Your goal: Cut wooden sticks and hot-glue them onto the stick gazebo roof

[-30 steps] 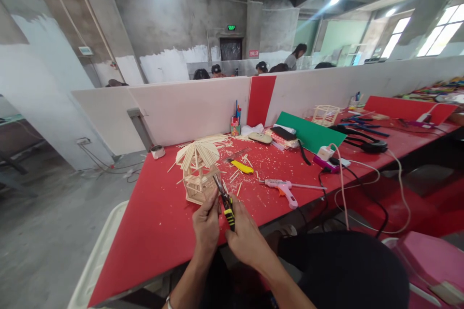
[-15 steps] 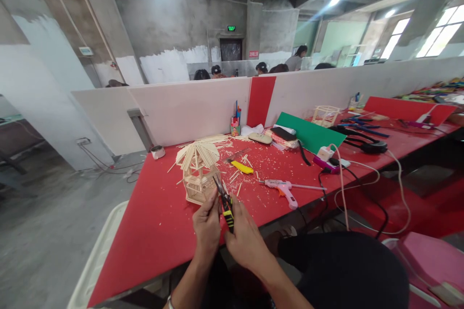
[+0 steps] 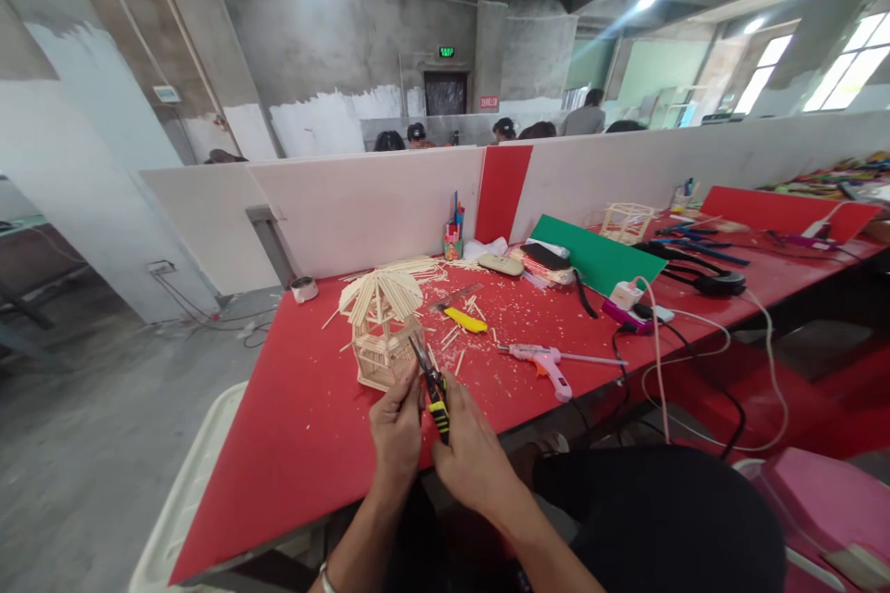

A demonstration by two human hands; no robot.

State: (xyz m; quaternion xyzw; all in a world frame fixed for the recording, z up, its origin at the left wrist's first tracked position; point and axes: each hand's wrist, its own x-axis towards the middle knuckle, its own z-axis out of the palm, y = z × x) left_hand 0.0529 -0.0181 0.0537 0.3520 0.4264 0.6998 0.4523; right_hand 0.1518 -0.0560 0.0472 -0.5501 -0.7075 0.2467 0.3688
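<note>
Right hand (image 3: 473, 454), clasped round pliers (image 3: 438, 408); left hand (image 3: 398, 426), pinched together, contents indiscernible; stick pavilion (image 3: 381, 298), eleven o'clock from pliers; step apparently trimming, next calling for steady alignment.

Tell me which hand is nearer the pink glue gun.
Right. The right hand, gripping the pliers, is left of the pink glue gun and closer to the camera; the left hand is farther left, just in front of the stick-built pavilion.
</note>
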